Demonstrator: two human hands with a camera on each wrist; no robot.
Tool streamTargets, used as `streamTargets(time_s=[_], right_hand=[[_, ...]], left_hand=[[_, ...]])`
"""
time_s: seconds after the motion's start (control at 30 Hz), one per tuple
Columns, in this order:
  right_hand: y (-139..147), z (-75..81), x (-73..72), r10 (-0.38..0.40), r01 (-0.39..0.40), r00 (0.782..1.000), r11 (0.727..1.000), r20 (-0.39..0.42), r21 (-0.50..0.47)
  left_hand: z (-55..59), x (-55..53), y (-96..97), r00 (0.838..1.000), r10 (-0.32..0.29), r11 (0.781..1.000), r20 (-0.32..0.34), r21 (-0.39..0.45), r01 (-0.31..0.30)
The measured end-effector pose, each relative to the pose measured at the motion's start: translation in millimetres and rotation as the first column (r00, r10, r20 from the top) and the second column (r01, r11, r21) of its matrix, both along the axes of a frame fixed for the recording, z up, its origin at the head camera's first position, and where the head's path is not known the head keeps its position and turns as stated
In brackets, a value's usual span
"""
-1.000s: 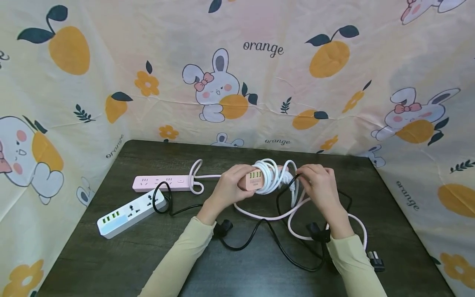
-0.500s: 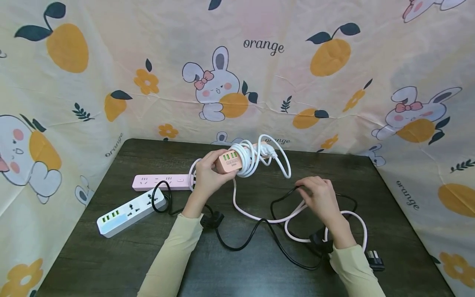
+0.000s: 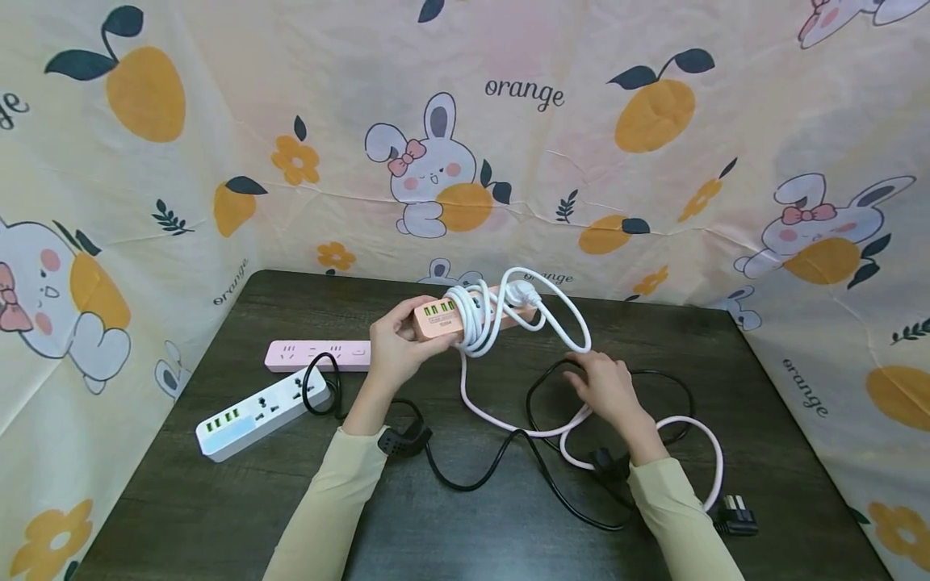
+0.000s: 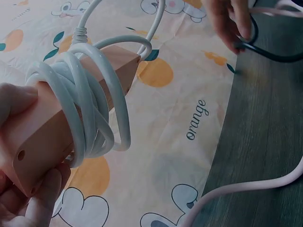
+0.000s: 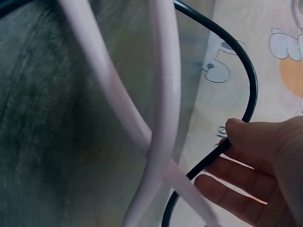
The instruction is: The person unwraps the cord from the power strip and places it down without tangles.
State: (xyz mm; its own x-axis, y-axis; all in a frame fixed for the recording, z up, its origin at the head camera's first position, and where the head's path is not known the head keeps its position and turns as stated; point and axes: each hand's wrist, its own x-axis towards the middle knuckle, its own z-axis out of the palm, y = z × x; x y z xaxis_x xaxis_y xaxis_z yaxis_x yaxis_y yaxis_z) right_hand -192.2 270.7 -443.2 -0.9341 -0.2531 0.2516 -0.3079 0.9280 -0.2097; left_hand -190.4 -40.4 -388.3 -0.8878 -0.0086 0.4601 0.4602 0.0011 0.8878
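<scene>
In the head view my left hand (image 3: 400, 343) grips one end of a peach power strip (image 3: 438, 321) by its USB ports, held up over the back of the table. A white cord (image 4: 75, 106) is wound round the strip's middle, and its plug end sits on the strip's far part. One loose white loop hangs out to the right, close to my right hand. My right hand (image 3: 606, 391) pinches a black cord (image 5: 252, 85) between thumb and fingers, as the right wrist view shows. Pale pink cord (image 5: 163, 94) crosses in front of it there.
On the left lie a white power strip (image 3: 254, 411) and a pink power strip (image 3: 305, 355), with a black cord loop over the white one. Black and pink cords tangle across the table's middle. A black plug (image 3: 739, 516) lies at the right. Patterned cloth hangs behind.
My left hand has raised the peach power strip and carried it left, away from the tangled cords. My right hand has shifted slightly down, still at the black cord.
</scene>
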Motion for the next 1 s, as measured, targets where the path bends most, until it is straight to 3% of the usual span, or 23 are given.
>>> streamTargets(time_s=[0.1,0.23,0.3,0.37,0.47,0.57,0.63,0.7,0.8,1.0], right_hand=[[2,-4.5,-1.8,0.009,-0.009,0.999,1.000,0.039,0.014],[4,-6.2,-2.7,0.018,-0.018,0.995,1.000,0.103,0.003],[5,-4.3,-2.0,0.008,-0.002,0.994,0.999,0.112,-0.051],[7,-0.1,-1.2,-0.036,0.046,0.997,0.988,0.070,-0.144],[11,12.2,-0.1,-0.156,0.120,0.984,0.935,-0.083,-0.334],[12,32.0,2.2,-0.264,0.123,0.937,0.863,-0.231,-0.490],[9,46.4,5.2,-0.273,0.082,0.921,0.832,-0.277,-0.549],[2,59.7,8.6,-0.251,0.040,0.923,0.816,-0.291,-0.577],[-12,75.6,13.8,-0.184,-0.003,0.947,0.816,-0.264,-0.578],[-41,93.4,17.5,-0.022,-0.066,0.985,0.871,-0.172,-0.487]], left_hand=[[0.9,1.6,0.6,0.999,-0.028,0.999,0.014,0.040,0.028],[-10.8,-4.7,1.1,0.999,-0.044,0.997,0.016,0.069,0.043],[-17.0,-8.1,1.4,0.999,-0.042,0.997,0.018,0.068,0.040],[-20.9,-10.0,2.0,0.999,-0.038,0.997,0.015,0.061,0.037],[-22.6,-10.2,2.7,1.000,-0.031,0.999,0.002,0.045,0.031],[-23.4,-9.5,2.7,1.000,-0.029,0.999,-0.004,0.026,0.029],[-23.5,-9.1,2.7,0.999,-0.036,0.999,-0.009,0.018,0.037],[-23.1,-8.2,3.4,0.999,-0.050,0.999,-0.009,0.010,0.050],[-22.7,-7.1,5.5,0.997,-0.080,0.997,-0.016,0.009,0.080],[-23.4,-5.0,12.2,0.993,-0.108,0.994,-0.053,-0.010,0.107]])
